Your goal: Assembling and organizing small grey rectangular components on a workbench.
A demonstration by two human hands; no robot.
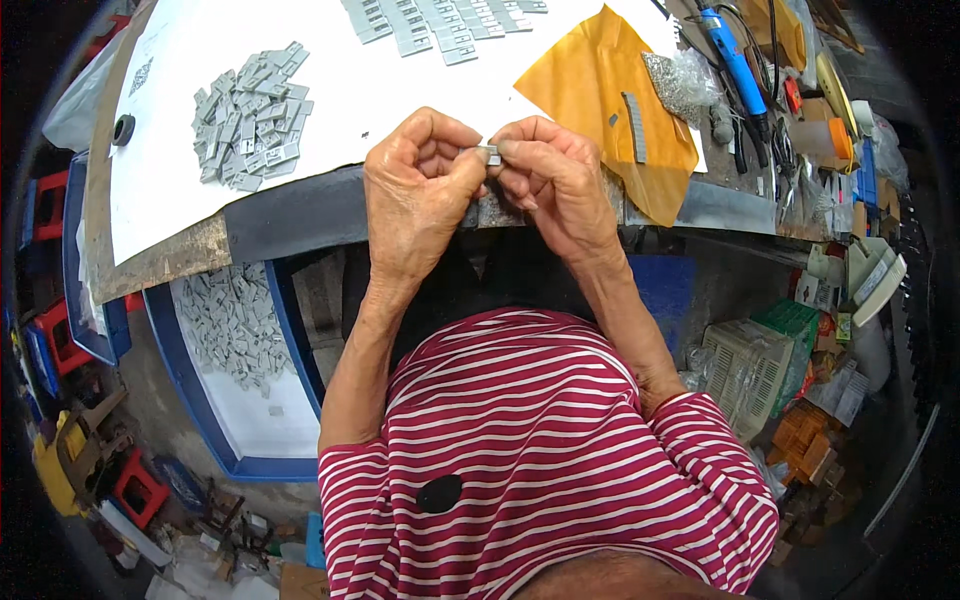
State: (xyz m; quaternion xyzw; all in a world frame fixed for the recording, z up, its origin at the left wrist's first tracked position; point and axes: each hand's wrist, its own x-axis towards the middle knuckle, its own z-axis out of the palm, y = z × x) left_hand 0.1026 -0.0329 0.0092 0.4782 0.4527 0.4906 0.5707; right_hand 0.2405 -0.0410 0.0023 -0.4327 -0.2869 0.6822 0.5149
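Note:
Between my two hands, just above the table's front edge, is a small grey rectangular plastic piece [493,155]. My left hand [420,190] pinches it from the left with thumb and forefinger. From the other side my right hand [560,180] grips it the same way, its remaining fingers curled below. Most of the piece is hidden by the fingertips. A loose heap of similar grey pieces [250,120] lies to the left on white paper. Farther back, more grey pieces [430,25] are laid out in neat overlapping rows.
An amber paper sheet [565,85] carries a strip of small grey parts [635,127]. A blue electric screwdriver [735,60] and cables lie at the right. Below left, a blue tray [270,468] holds many grey pieces. A black ring [123,130] sits at the far left.

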